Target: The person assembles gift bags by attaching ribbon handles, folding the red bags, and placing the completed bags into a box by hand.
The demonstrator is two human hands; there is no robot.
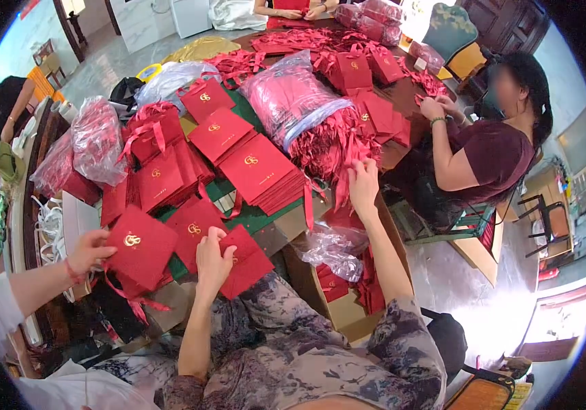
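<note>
My left hand (213,265) grips a flat red gift bag (250,268) with gold print, held over my lap at the table's near edge. Beside it lies another red bag (190,222). Farther right, my right hand (363,186) has its fingertips closed on red ribbon (341,179) at the mouth of a clear plastic sack (286,96). That sack lies on its side, packed with red ribbons that spill toward me. Neat stacks of red gift bags (259,171) stand between my hands and the far side.
A co-worker's hand (91,254) at the left holds a red bag (141,240) close to my left hand. Below my right arm stands a cardboard box (348,314) with red bags and crumpled plastic. Another person (495,150) sits at the right, handling red ribbon.
</note>
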